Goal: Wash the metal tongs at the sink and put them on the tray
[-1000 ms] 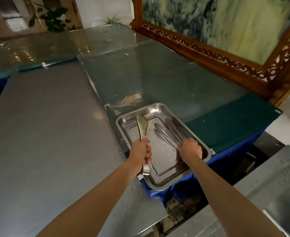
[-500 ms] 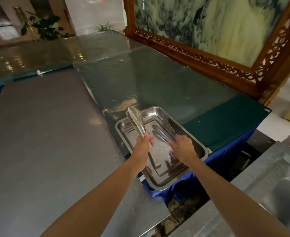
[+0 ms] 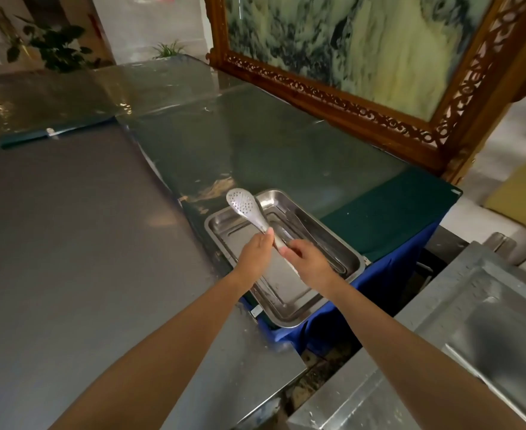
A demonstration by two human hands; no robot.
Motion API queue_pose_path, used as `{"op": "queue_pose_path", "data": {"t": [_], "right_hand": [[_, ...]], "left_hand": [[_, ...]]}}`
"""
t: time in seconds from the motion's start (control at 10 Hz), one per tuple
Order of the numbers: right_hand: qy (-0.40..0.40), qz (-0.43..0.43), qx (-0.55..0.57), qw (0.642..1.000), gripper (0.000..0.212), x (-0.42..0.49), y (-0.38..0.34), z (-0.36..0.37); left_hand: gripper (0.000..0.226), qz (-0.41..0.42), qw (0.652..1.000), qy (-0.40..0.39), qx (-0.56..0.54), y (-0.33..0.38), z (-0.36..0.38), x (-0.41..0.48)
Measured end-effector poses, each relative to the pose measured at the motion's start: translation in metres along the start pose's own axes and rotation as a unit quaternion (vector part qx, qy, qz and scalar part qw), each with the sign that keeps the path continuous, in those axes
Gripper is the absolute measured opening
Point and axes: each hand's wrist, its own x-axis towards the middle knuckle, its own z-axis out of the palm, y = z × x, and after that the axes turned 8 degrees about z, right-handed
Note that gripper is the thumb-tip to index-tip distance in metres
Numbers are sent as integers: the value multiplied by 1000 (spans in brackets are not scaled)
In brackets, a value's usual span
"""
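Glass-topped table [image 3: 286, 144], green cloth [image 3: 388, 218] under the glass, blue skirt [image 3: 404, 259] hanging at its near side; metal tray [image 3: 286, 318] on its near corner, just beside a bare steel counter [image 3: 69, 243] at left; carved wooden-framed panel [image 3: 379, 125] standing along its far edge.

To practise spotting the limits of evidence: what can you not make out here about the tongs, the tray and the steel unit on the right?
Head view, tongs: handle hidden under the left hand and right hand.
Head view, utensils lying in the tray: count unclear, lost in reflections and partly behind the right hand.
Head view, steel unit: cut off by the right and bottom edges.
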Motion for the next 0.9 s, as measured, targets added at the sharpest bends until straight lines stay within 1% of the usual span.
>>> {"op": "queue_pose_path", "data": {"t": [0.1,0.2,0.3,0.4,0.5,0.7,0.8,0.9], "right_hand": [[49,46,-104,992,26,7,18,24],[60,87,-156,982,32,7,33,43],[54,115,-186,974,35,9,43,56],[51,112,-218,968,37,9,48,66],[39,118,-258,958,41,7,47,72],[5,153,-322,934,46,5,42,75],[-6,159,-343,926,53,6,37,69],[-28,166,-363,916,65,0,25,50]], "left_hand": [[35,19,981,24,190,-35,-8,-5],[29,47,961,18,271,-63,-14,-15],[32,75,952,2,296,-76,-13,-22],[31,108,943,23,313,-82,-11,-24],[33,120,933,28,338,-85,-9,-25],[36,119,914,-5,389,-80,-12,-24],[40,134,902,-15,409,-69,-18,-23],[44,140,896,-36,420,-49,-26,-22]]}}
